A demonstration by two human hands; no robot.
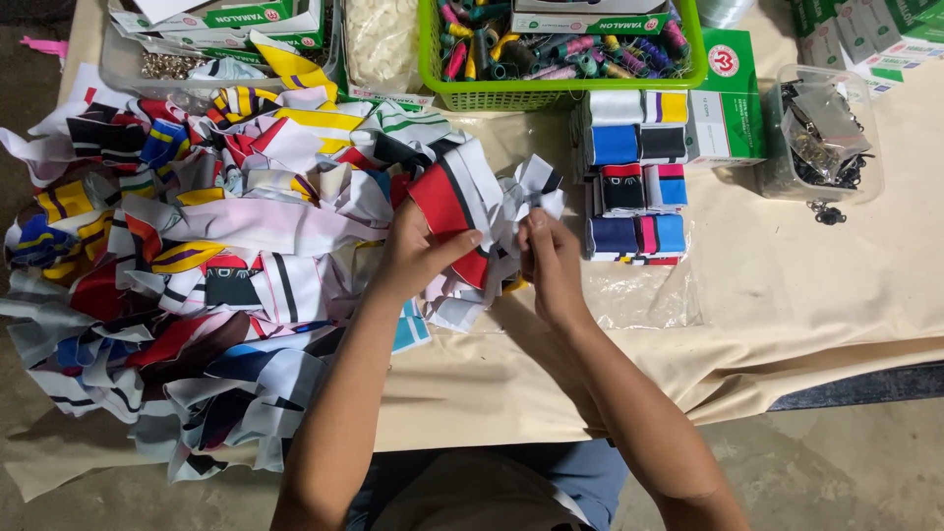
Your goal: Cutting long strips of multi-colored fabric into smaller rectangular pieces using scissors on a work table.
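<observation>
The left hand (418,256) has its grip closed on a red, white and black fabric strip (462,202). The right hand (551,261) pinches the strip's white end tight. A heap of coloured strips (197,256) lies left on the surface (787,285).

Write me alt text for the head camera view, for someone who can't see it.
Seen from above, a person's left hand and right hand pinch a small red, white and black fabric piece over a cloth-covered table. A big heap of colourful fabric scraps lies to the left; folded fabric stacks and a green basket of thread spools sit beyond.
</observation>
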